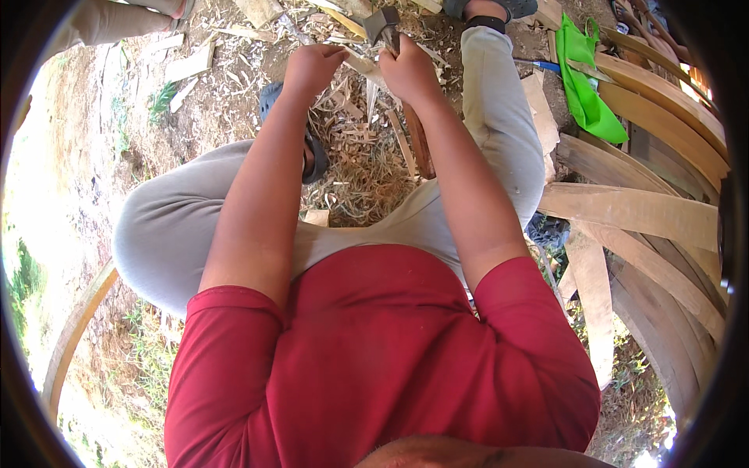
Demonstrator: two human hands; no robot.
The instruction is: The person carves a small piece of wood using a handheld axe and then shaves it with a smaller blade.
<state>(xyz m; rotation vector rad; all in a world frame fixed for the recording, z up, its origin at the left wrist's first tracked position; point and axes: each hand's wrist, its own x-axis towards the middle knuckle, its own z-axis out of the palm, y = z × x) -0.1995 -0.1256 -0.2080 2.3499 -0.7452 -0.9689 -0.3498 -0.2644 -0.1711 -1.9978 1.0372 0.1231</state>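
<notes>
Two hands are hanging over scattered chips [343, 104], ahead of one person who is sitting low in a red shirt [413, 343]. The right hand [409, 72] is wrapping round one tool [381, 25] just below its dark, blocky head. That head is sitting beyond the knuckles, away from the body, while the tool's long axis is running back toward the wearer — leaning slightly right. One reddish stick [419, 144] is showing below that fist; whether it is forming part of the tool, I cannot tell. The left hand [312, 72] is curling, its fingertips bunching near one pale strip [363, 65] between the hands; whether they are pinching it, I cannot tell. At the right, one green bag [589, 90] is lying by the ends of curved planks [632, 204] — at least six are fanning out there.
</notes>
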